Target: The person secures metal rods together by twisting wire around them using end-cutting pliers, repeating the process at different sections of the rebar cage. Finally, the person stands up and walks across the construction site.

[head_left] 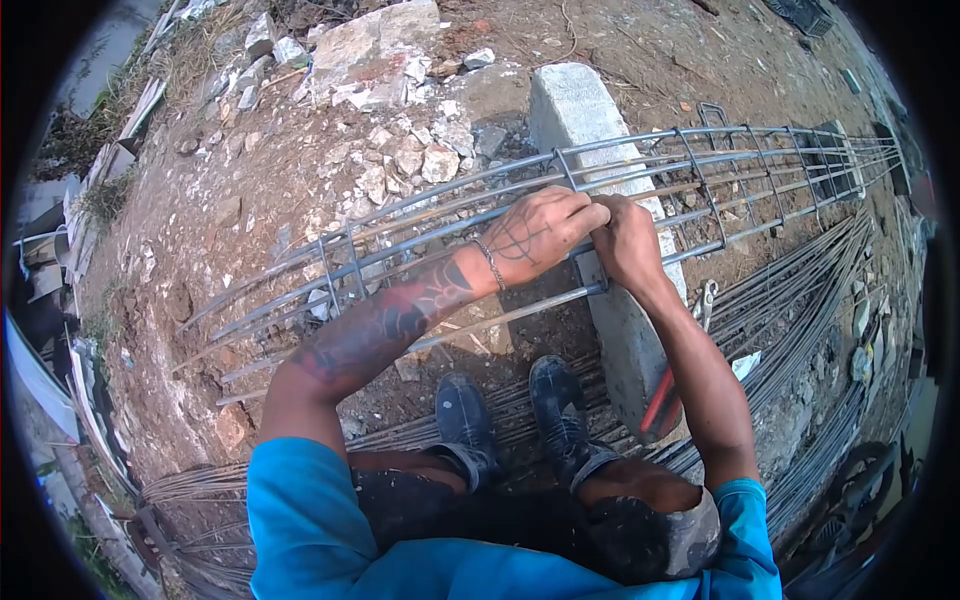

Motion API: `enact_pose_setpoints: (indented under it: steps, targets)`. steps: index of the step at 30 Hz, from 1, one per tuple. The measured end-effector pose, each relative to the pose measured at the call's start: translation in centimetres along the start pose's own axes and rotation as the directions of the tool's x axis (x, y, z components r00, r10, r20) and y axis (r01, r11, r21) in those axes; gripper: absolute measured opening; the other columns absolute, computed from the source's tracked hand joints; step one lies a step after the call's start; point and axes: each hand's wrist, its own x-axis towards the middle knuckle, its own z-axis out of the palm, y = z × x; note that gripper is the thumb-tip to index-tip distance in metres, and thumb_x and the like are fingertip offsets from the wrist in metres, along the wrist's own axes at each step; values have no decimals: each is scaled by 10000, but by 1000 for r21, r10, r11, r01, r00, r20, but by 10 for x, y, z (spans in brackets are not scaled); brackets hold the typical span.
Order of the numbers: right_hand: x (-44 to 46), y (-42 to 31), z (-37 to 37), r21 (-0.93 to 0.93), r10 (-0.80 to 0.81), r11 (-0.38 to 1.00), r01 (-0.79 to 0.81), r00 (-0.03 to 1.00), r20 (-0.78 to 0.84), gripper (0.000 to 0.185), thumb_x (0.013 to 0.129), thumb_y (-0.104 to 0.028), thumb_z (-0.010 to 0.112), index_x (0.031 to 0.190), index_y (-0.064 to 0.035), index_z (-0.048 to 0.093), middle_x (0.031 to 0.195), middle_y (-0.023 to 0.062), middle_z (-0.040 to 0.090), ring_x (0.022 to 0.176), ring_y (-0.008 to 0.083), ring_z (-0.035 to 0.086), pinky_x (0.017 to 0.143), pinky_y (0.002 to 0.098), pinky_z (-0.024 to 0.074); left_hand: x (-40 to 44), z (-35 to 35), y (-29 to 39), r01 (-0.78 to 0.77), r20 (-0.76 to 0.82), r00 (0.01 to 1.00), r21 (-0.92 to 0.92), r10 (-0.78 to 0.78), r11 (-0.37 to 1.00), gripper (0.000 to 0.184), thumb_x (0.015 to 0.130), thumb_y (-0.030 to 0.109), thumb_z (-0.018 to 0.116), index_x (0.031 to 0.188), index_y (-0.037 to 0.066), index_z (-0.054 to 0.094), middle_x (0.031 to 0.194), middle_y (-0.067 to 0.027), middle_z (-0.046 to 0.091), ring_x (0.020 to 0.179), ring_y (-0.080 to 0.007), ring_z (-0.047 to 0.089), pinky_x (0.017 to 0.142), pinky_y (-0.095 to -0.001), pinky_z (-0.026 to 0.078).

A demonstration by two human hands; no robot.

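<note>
A rebar cage [699, 178] of long steel bars and square stirrups stretches across the view, resting on an upright concrete block [578, 100]. My left hand [540, 232] is closed at the cage, its fingertips curled in near a stirrup. Against it, my right hand [626, 243] is closed too, and the fingers of both meet among the bars. What they pinch is hidden behind the knuckles. Left of the hands, a pair of stirrups [356, 262] stands around the bars. One lower bar [520, 309] runs below my left wrist to a stirrup corner.
Loose rebar [770, 310] lies in bundles on the ground at right and behind my boots [465, 410]. A red-handled tool [660, 402] is beside the block, under my right forearm. Rubble [405, 160] covers the dirt ahead. Another support [838, 160] stands beneath the cage's far end.
</note>
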Motion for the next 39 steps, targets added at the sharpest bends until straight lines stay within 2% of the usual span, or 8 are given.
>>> enact_pose_setpoints:
  steps: [3, 6, 7, 9, 12, 23, 28, 39]
  targets:
    - [-1, -1, -2, -10, -40, 999, 40, 999, 12, 237, 798, -108, 593, 998, -14, 679, 878, 241, 647, 842, 408, 623, 748, 452, 496, -3, -9, 7, -14, -18, 1000, 18, 14, 1000, 244, 783, 107, 658, 1009, 33, 600, 884, -125, 636, 874, -305, 639, 814, -384, 506]
    - [-4, -3, 0, -25, -46, 999, 45, 999, -21, 218, 820, -107, 579, 990, -16, 680, 886, 224, 640, 832, 406, 614, 742, 451, 491, 15, -24, 5, 544, 47, 827, -316, -560, 777, 252, 865, 246, 579, 958, 21, 642, 852, -149, 667, 843, -327, 651, 753, -378, 500]
    - [-5, -2, 1, -46, -66, 997, 65, 997, -27, 209, 829, -107, 573, 986, -18, 680, 880, 219, 631, 827, 403, 611, 737, 453, 488, 19, -20, -3, 547, 43, 825, -313, -563, 777, 252, 865, 246, 579, 958, 21, 642, 852, -149, 667, 843, -327, 651, 753, -378, 500]
    - [-4, -3, 1, -73, -103, 992, 100, 994, -33, 201, 839, -107, 568, 982, -21, 680, 875, 213, 622, 821, 400, 607, 733, 455, 485, 25, -7, -21, 632, 233, 746, 46, -624, 773, 261, 836, 272, 611, 887, 25, 678, 830, -179, 670, 804, -343, 652, 729, -396, 502]
    - [-3, -6, -2, -108, -81, 991, 80, 997, 0, 190, 845, -109, 571, 969, -9, 676, 849, 206, 614, 803, 393, 607, 720, 461, 482, 42, -9, -7, 701, 296, 596, 261, -746, 663, 274, 812, 309, 632, 821, 44, 700, 841, -190, 664, 794, -354, 647, 726, -402, 501]
    - [0, 4, -12, 72, -191, 980, 185, 977, 94, 196, 841, -60, 555, 978, 49, 644, 822, 238, 586, 791, 394, 582, 739, 437, 458, 25, 4, -10, 694, 349, 608, 204, -713, 691, 231, 784, 250, 684, 898, 52, 717, 908, -189, 683, 908, -367, 656, 791, -423, 517]
    - [5, 5, -16, 6, -207, 978, 209, 965, 160, 212, 866, -82, 539, 1000, 46, 643, 839, 257, 599, 799, 399, 597, 741, 434, 466, 7, 13, -6, 508, 77, 847, 176, -526, 843, 137, 746, 186, 663, 778, 55, 686, 879, -123, 632, 859, -331, 611, 757, -430, 477]
    - [12, -5, -14, -36, -93, 994, 100, 981, 169, 234, 894, -203, 550, 880, -2, 669, 752, 247, 627, 753, 426, 621, 694, 475, 487, 8, -1, -22, 487, 138, 845, 202, -517, 850, 264, 669, 293, 770, 765, 73, 660, 918, -108, 531, 934, -301, 527, 802, -408, 435]
